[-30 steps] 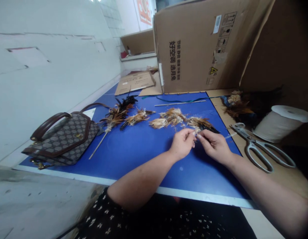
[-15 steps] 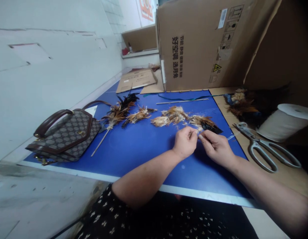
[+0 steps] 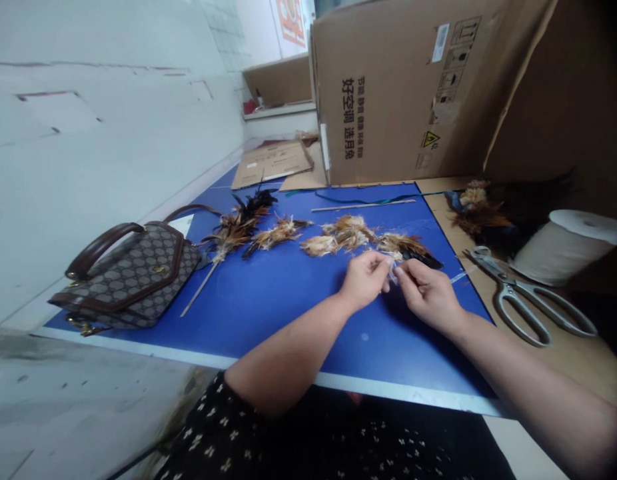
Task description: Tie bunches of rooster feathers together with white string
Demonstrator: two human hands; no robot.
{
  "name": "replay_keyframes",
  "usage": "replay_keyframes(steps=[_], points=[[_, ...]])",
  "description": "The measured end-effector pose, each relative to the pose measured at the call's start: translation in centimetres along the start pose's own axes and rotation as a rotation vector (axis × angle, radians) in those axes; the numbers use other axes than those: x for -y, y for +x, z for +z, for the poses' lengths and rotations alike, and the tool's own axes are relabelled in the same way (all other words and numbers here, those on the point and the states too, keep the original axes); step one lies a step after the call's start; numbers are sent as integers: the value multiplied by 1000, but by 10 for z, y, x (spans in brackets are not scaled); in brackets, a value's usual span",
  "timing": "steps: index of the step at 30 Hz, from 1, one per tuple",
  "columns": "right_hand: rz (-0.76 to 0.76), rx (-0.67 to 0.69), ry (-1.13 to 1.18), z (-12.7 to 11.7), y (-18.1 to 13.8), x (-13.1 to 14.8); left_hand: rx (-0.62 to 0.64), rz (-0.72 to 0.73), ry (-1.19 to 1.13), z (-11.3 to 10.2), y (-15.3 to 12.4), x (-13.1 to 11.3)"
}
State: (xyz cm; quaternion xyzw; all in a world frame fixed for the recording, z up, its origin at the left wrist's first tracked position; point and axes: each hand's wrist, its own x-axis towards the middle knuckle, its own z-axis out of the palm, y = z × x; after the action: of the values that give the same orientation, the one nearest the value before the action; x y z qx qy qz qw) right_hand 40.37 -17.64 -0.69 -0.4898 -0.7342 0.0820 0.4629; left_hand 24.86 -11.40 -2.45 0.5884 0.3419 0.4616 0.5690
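Observation:
Over the blue board (image 3: 288, 313), my left hand (image 3: 366, 280) and my right hand (image 3: 431, 293) meet, fingertips almost touching. Both pinch a thin whitish strand (image 3: 393, 273); what it is made of is too small to tell. Just beyond my fingers lies a bunch of brown and black feathers (image 3: 411, 248). Further left are more tan feather bunches (image 3: 351, 232) and a small brown feather bunch (image 3: 278, 233). A feather-covered stick (image 3: 201, 288), brown turning to black at the top, rests on the board's left half.
A patterned handbag (image 3: 138, 273) stands at the left. Right of the board are scissors (image 3: 513, 287), a white spool (image 3: 563, 248) and dark feathers (image 3: 481, 210). A large cardboard box (image 3: 393, 93) rises behind. A thin stick (image 3: 363, 205) and green ribbon (image 3: 348, 198) lie at the back.
My fingertips have parted slightly, and more of the whitish strand shows between and below them. The whole view has shifted a little; the feathers stay where they were.

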Motion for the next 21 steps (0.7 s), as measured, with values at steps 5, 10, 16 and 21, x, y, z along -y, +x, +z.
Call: replay_keyframes(steps=[5, 10, 16, 21], points=[[60, -9, -77, 5, -7, -8, -27, -67, -129, -8, -1, -8], [0, -8, -167, 5, -10, -14, -45, -127, -189, -5, -2, -7], [-15, -7, -248, 3, -8, -17, -3, -201, -230, -6, -1, -2], [-7, -55, -179, 0, -6, -18, 88, -206, -253, -10, -2, 0]])
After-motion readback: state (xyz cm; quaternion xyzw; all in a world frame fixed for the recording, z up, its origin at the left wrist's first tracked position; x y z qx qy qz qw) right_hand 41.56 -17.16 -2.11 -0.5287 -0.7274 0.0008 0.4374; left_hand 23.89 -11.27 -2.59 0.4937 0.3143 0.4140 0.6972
